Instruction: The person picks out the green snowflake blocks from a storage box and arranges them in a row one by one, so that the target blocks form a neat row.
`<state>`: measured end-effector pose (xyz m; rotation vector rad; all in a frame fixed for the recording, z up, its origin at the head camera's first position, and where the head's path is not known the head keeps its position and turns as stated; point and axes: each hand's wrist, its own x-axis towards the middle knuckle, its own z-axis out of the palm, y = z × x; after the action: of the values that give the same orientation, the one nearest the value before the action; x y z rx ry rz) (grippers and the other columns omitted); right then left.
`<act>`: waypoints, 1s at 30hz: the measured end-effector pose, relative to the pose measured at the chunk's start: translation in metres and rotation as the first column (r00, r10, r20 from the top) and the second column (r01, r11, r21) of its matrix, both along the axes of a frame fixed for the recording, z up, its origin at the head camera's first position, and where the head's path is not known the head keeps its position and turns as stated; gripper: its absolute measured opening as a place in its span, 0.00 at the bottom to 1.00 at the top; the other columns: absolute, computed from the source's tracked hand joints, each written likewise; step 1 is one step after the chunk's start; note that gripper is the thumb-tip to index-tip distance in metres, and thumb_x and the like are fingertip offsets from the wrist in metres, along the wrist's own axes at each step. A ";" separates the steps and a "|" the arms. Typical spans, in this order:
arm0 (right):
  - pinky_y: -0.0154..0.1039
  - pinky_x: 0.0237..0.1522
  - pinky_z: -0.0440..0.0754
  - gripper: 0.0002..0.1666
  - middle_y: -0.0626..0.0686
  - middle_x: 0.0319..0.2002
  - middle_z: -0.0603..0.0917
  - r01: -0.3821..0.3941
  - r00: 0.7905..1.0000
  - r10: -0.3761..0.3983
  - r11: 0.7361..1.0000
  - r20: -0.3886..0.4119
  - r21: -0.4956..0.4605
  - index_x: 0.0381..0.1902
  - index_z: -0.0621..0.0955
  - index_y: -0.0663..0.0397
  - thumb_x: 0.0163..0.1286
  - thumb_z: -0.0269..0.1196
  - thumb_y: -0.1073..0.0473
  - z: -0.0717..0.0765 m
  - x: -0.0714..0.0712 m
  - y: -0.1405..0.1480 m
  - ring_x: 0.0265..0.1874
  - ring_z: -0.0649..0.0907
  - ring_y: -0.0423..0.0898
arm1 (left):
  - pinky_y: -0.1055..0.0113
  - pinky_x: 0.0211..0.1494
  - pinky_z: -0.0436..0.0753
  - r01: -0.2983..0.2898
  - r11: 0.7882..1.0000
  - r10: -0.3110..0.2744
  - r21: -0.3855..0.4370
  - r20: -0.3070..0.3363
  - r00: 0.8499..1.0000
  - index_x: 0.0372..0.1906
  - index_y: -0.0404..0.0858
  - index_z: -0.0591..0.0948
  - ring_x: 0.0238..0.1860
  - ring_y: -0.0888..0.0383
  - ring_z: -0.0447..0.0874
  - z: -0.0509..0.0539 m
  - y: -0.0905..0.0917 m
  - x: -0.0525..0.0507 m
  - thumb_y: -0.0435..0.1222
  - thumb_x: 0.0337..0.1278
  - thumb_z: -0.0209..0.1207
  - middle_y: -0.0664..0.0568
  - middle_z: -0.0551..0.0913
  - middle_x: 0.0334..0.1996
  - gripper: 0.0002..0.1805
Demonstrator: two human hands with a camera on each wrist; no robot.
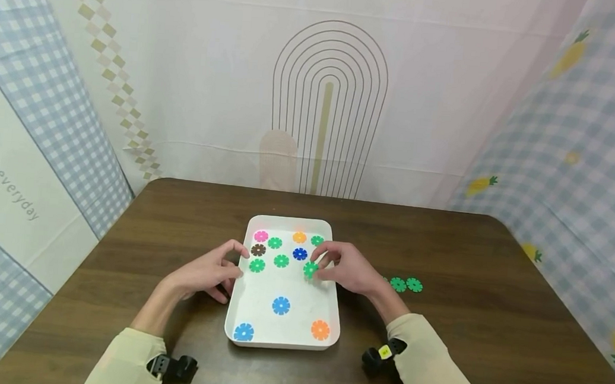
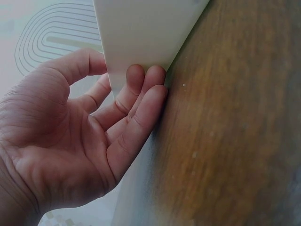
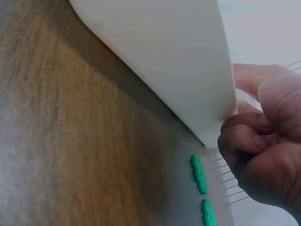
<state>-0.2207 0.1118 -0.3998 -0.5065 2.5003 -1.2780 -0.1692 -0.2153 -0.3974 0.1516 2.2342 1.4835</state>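
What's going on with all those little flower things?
Someone in pale sleeves is handling them over a white tray. The left hand holds the tray's left edge, and the right hand pinches a green disc just inside the right edge. Other discs lie spread out in the tray: green, blue, orange, pink and brown. A few more green ones lie on the table, to the right of the tray.

Green disc in right grip

Green discs, white tray
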 end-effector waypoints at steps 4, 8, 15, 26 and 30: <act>0.41 0.40 0.80 0.15 0.52 0.36 0.87 0.010 1.000 -0.009 0.998 0.014 -0.058 0.47 0.87 0.48 0.63 0.77 0.60 0.001 0.001 0.006 0.39 0.81 0.50 | 0.59 0.32 0.89 0.002 1.000 -0.002 -0.003 -0.002 1.000 0.68 0.41 0.65 0.31 0.54 0.82 0.000 0.000 0.000 0.34 0.71 0.57 0.44 0.82 0.37 0.24; 0.41 0.39 0.81 0.16 0.53 0.35 0.88 0.029 0.999 -0.024 0.993 0.041 -0.118 0.50 0.86 0.49 0.65 0.76 0.61 0.003 0.002 0.012 0.37 0.82 0.50 | 0.59 0.32 0.89 -0.001 1.000 0.001 -0.009 -0.003 1.000 0.68 0.41 0.65 0.31 0.53 0.82 0.000 -0.001 0.001 0.34 0.71 0.56 0.44 0.82 0.38 0.24; 0.38 0.29 0.77 0.19 0.53 0.37 0.88 0.074 0.995 -0.063 0.982 0.072 -0.176 0.53 0.85 0.52 0.66 0.75 0.60 0.006 0.007 0.027 0.32 0.80 0.54 | 0.57 0.33 0.89 -0.004 1.000 0.004 -0.011 0.001 1.000 0.68 0.41 0.65 0.31 0.53 0.82 -0.001 -0.003 0.002 0.34 0.71 0.56 0.43 0.83 0.39 0.25; 0.33 0.20 0.69 0.21 0.52 0.37 0.87 0.186 0.981 -0.167 0.957 0.099 -0.224 0.56 0.82 0.57 0.68 0.74 0.60 0.005 0.011 0.065 0.21 0.73 0.44 | 0.57 0.33 0.89 -0.001 1.000 0.001 -0.014 0.007 1.000 0.69 0.41 0.65 0.32 0.53 0.83 -0.001 -0.002 0.000 0.34 0.71 0.57 0.43 0.84 0.40 0.25; 0.32 0.19 0.66 0.21 0.50 0.35 0.87 0.203 0.978 -0.182 0.944 0.103 -0.259 0.58 0.81 0.60 0.69 0.72 0.62 0.003 0.014 0.081 0.18 0.69 0.41 | 0.57 0.33 0.89 0.002 1.000 -0.002 -0.015 0.003 1.000 0.69 0.41 0.65 0.32 0.53 0.83 0.000 0.000 0.000 0.34 0.71 0.56 0.42 0.84 0.40 0.25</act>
<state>-0.2071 0.1929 -0.3966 -0.2665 2.3710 -1.6916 -0.1689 -0.2156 -0.3976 0.1476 2.2419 1.4643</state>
